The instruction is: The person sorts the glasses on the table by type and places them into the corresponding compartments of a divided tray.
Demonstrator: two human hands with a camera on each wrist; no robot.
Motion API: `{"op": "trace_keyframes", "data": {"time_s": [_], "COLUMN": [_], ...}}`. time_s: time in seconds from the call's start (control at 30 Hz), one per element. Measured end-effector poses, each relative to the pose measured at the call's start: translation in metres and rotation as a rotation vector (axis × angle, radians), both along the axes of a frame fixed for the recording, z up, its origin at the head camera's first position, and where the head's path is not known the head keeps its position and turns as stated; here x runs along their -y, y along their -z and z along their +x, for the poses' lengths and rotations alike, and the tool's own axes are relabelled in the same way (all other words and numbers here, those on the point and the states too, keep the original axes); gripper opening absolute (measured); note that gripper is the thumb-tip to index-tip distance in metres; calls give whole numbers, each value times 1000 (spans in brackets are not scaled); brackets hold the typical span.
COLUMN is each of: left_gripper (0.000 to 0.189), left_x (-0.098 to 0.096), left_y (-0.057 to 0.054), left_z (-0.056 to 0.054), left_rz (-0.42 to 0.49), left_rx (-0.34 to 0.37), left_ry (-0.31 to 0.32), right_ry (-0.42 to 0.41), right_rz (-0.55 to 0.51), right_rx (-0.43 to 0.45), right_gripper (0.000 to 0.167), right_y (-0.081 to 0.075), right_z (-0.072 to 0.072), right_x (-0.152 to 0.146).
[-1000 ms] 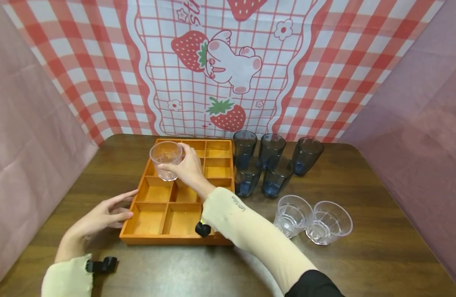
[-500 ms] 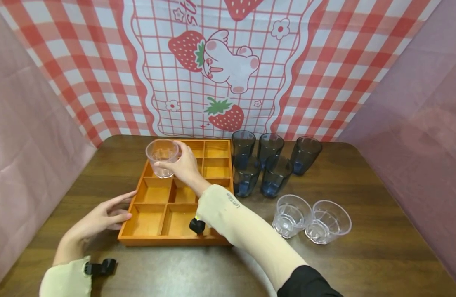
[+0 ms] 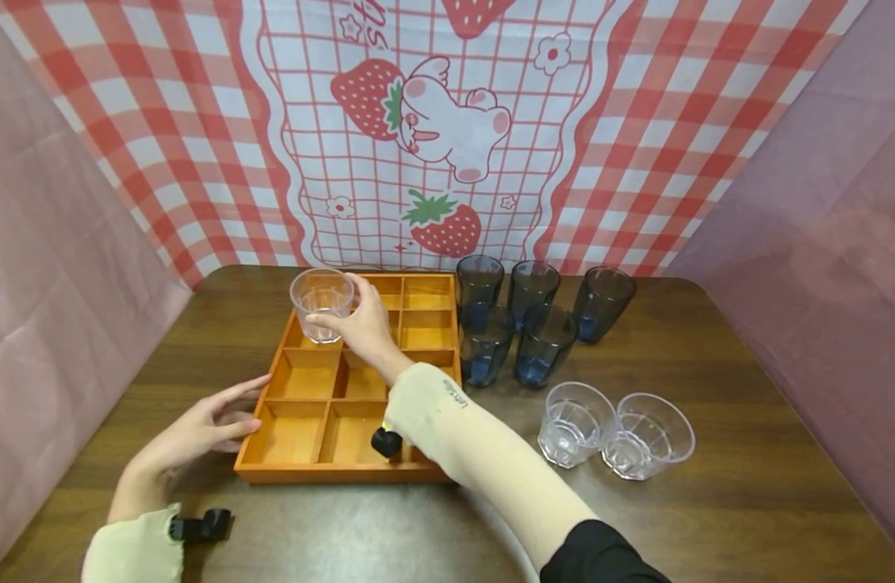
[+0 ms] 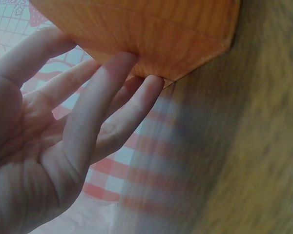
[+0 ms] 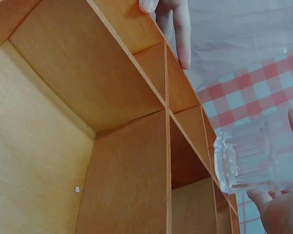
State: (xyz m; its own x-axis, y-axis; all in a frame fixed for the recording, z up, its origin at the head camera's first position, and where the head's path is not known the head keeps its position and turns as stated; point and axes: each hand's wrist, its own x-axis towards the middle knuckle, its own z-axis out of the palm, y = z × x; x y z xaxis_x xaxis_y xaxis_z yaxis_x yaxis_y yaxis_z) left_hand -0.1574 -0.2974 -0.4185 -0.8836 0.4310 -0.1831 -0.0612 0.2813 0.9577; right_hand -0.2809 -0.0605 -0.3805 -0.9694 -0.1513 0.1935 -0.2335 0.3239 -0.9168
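Note:
A clear plastic cup [image 3: 321,304] is held upright by its side in my right hand [image 3: 367,328], over the far left part of the wooden divided box [image 3: 345,473]. In the right wrist view the cup's faceted base [image 5: 227,163] shows close to the dividers; whether it touches them I cannot tell. My left hand [image 3: 199,429] lies at the box's left side, its extended fingers touching the outer wall [image 4: 151,29], as the left wrist view shows. The near compartments hold nothing visible; part of the box is hidden behind my right forearm.
Several dark blue-grey tumblers [image 3: 538,344] stand right of the box, close to its edge. Two clear cups [image 3: 574,425] sit side by side nearer the front right. Behind the brown table [image 3: 746,486] hangs a checked strawberry cloth [image 3: 447,162].
My right hand and the clear cup have shifted slightly toward the back left. The left hand keeps its place at the box, and the other glasses stand as before.

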Motion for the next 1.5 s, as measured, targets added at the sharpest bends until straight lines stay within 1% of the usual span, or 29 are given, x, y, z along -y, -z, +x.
{"op": "trace_keyframes", "data": {"time_s": [0.13, 0.37, 0.63, 0.8, 0.97, 1.17, 1.27, 1.37, 1.5], "left_gripper": [69, 69, 69, 69, 69, 69, 70, 70, 70], "left_x": [-1, -1, 1, 1, 1, 0, -2, -2, -2], "left_y": [0, 0, 1, 1, 1, 0, 0, 0, 0], "left_z": [0, 0, 0, 0, 0, 1, 1, 2, 1], "left_rz": [-8, -15, -1, -4, -7, -30, -38, -40, -45], "left_rx": [0, 0, 1, 6, 2, 5, 13, 21, 11], "left_ry": [-8, -17, -14, -17, -24, -48, -50, -51, -52], "right_ry": [-2, -29, -42, -23, 0, 30, 40, 50, 64], "right_rz": [-4, -13, 28, 61, 87, 83, 85, 85, 79], "right_rx": [6, 1, 24, 38, 80, 93, 117, 158, 162], "right_gripper": [81, 83, 81, 82, 85, 84, 84, 79, 69], "right_y": [1, 3, 5, 3, 2, 5, 7, 9, 9], "right_z": [0, 0, 2, 3, 4, 5, 6, 6, 5], "right_x": [-1, -1, 2, 6, 12, 16, 17, 18, 19]}}
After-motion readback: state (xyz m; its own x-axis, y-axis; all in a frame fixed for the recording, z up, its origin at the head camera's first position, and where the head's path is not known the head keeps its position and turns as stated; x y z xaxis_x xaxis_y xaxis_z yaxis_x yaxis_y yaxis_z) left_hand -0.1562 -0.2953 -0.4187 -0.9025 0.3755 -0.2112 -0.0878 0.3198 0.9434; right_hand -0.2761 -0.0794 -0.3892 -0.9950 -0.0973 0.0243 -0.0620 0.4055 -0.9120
